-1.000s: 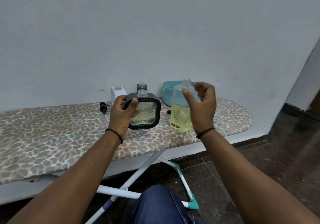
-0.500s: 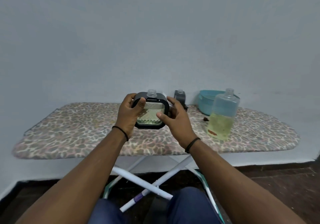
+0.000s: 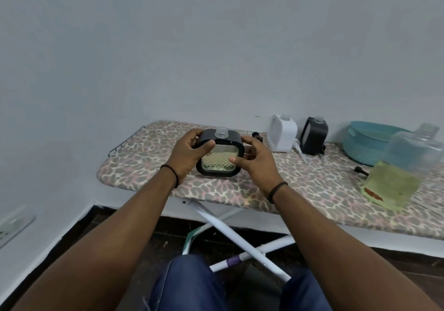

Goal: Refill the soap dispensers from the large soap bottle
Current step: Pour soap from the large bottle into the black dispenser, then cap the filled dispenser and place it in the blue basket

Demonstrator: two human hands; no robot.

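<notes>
While both hands (image 3: 189,156) grip the dispenser (image 3: 220,157), large bottle (image 3: 398,171) stands right.

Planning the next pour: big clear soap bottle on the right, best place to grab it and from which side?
Judging from the view, take the large soap bottle round its broad body just below the shoulder, with the right hand coming from its near side. It stands upright, uncapped, liquid low, so a mid-high wrap should tip it under control. The neck is too narrow.
</notes>
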